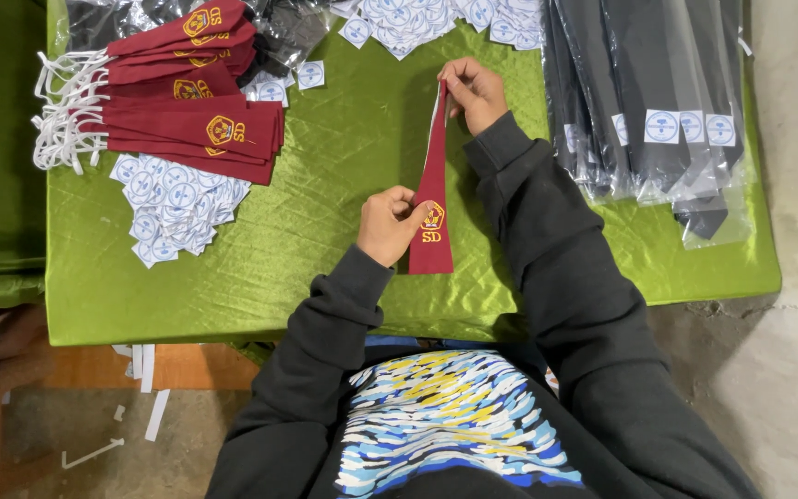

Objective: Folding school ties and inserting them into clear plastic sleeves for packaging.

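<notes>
Necktie (431,199), maroon, with yellow embroidered crest near its wide end; lies lengthwise on the green cloth-covered table (325,185), held at both ends.

Left hand (388,225): we close our fingers on the wide lower end, thumb pressed beside the crest. Closed grip, pinching fabric.

Right hand (475,91): we pinch the narrow upper end between thumb and fingertips, lifted slightly off the cloth. Closed grip; a strip of white shows along the tie's edge there, though we cannot tell what it is.

Handling note, as we judge it: keep the tie taut and straight between both hands, crest facing up, so the fabric stays flat without a twist; a light pinch should do, since the cloth looks soft and prone to creasing.

Surroundings: stack of maroon ties (191,102) with white elastic loops at far left; heap of round white labels (177,203) just below it; more labels (436,23) at the far edge; dark ties in clear sleeves (648,92) at right, well apart from both hands.
</notes>
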